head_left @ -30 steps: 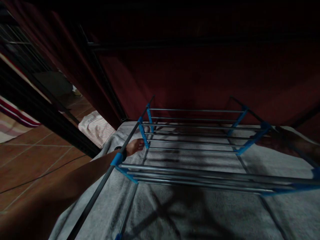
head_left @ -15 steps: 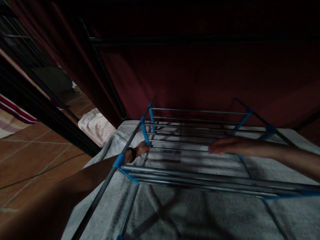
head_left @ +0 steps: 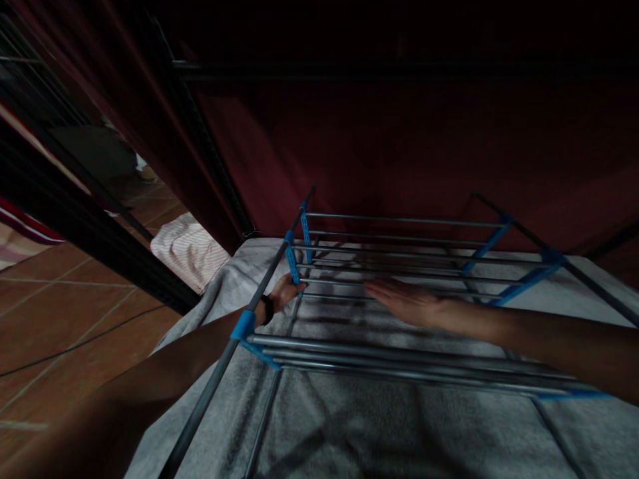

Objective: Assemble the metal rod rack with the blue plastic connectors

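Observation:
A metal drying rack (head_left: 399,352) with grey rods and blue plastic brackets stands on a grey blanket (head_left: 319,419). At its left side my left hand (head_left: 286,293), with a dark band on the wrist, is closed around the lower end of a blue bracket (head_left: 292,263). Flat and with fingers stretched out, my right hand (head_left: 402,301) reaches in over the middle of the rack, at the rods (head_left: 339,282) of the farther shelf. Whether its fingertips touch a rod I cannot tell. The nearer shelf's rods pass in front of both forearms' lower area.
Behind the rack hangs a dark red curtain (head_left: 399,153). A dark metal post (head_left: 104,233) slants across the left, beside a tiled floor (head_left: 64,326) with a thin cable (head_left: 84,342). A striped cloth (head_left: 190,253) lies by the curtain's foot.
My right hand has moved left along the farther shelf's rods, from near its right bracket toward the middle. My left hand stays at the left bracket, slightly higher.

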Demonstrator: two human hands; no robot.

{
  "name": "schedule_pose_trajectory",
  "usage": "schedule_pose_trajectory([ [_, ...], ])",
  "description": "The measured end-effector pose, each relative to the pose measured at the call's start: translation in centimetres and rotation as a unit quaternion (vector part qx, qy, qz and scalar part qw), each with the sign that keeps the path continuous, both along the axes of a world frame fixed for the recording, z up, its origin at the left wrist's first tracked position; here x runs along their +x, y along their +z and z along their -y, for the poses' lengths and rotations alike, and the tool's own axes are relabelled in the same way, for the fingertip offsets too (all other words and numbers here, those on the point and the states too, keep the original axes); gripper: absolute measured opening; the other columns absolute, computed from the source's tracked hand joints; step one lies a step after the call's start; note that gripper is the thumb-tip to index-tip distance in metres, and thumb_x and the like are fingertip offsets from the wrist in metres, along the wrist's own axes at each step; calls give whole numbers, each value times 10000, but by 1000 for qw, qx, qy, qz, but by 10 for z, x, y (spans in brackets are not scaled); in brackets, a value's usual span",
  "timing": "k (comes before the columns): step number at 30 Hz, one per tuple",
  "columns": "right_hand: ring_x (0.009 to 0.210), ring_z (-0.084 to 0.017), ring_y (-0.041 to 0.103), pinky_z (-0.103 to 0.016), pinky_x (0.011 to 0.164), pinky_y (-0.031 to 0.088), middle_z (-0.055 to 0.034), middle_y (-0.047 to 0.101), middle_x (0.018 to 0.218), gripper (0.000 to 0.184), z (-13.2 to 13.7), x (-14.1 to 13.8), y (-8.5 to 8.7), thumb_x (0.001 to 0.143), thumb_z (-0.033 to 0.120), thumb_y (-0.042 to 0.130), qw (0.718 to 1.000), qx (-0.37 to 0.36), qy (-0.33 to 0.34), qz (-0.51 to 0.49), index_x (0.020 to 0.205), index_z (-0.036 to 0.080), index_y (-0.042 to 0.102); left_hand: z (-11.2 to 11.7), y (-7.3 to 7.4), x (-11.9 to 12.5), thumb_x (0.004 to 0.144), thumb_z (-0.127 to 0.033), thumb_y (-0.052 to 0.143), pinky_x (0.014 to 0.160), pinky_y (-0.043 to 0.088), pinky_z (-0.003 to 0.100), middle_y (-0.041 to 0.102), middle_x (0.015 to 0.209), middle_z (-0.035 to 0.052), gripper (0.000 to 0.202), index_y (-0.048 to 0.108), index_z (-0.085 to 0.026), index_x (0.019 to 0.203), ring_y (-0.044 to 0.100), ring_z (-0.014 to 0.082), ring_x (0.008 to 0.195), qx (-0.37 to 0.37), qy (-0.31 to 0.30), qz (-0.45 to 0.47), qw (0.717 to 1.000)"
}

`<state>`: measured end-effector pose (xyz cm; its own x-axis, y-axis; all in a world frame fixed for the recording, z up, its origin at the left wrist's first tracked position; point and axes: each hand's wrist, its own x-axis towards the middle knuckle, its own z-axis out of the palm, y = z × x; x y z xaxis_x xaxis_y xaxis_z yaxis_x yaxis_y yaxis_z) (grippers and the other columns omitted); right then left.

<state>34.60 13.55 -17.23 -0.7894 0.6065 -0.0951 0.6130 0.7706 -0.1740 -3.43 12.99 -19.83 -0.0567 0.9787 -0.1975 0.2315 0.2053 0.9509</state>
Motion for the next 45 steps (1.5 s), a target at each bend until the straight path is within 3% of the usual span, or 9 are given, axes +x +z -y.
schedule_pose_trajectory([
  [3,1508,-325,403,-488,1226,365,-181,381,1648,680,-19,-42,-13,932,93,466,999,12,-43,-15,1607,129,382,-1,0,-2,512,-485,907,703,447,356,636,782,27,531,605,-204,846,596,229,804,-3,10,-1,1000],
  [6,1355,-337,573,-471,1116,470,-204,568,1489,515,-37,-69,-24,972,136,480,998,-8,-64,-9,1484,131,533,-3,0,-5,505,-489,915,717,438,355,671,830,47,540,631,-195,858,605,235,834,-5,1,9,1000],
  [9,1149,-303,683,-418,983,532,-174,702,1275,315,-46,-79,-32,1010,184,461,997,-21,-72,-21,1248,154,665,-4,-3,-6,511,-495,917,763,442,367,695,899,63,558,643,-191,890,619,248,889,-16,2,19,1000],
  [14,930,-239,698,-335,818,535,-99,759,1057,199,-53,-76,-38,1012,216,482,997,-20,-54,-44,1056,202,675,-5,-8,-7,530,-489,906,798,457,382,684,894,58,520,636,-197,866,624,259,911,-24,3,30,999],
  [21,916,-244,695,-325,789,503,-124,755,1070,225,-56,-74,-35,1020,246,479,997,-46,-35,-43,1086,177,682,-7,-6,-11,529,-458,918,775,454,353,639,824,22,527,626,-195,880,593,203,828,-24,-16,39,999],
  [26,915,-231,693,-317,799,509,-108,756,1092,245,-55,-74,-32,1028,251,471,995,-68,-53,-45,1101,183,695,-4,-5,-9,551,-502,902,734,447,317,613,785,4,516,610,-183,833,569,174,785,-5,-24,34,999],
  [32,932,-227,691,-311,805,510,-110,751,1109,228,-57,-75,-27,1043,251,485,991,-100,-68,-48,1096,183,695,-1,-4,-7,560,-536,892,741,462,317,626,813,6,560,623,-179,899,588,181,809,1,-22,31,999],
  [39,958,-241,696,-311,803,480,-137,742,1143,285,-50,-79,-25,1075,299,449,995,-52,-83,-12,1169,166,684,4,7,1,562,-570,893,743,452,313,660,849,27,578,644,-165,890,591,186,829,-8,-11,20,1000],
  [45,952,-239,701,-303,787,471,-139,749,1129,311,-45,-82,-17,1080,315,441,995,-49,-85,-5,1179,161,692,2,4,5,625,-554,841,654,394,288,555,720,-16,491,579,-178,803,487,142,697,27,-19,-8,999],
])
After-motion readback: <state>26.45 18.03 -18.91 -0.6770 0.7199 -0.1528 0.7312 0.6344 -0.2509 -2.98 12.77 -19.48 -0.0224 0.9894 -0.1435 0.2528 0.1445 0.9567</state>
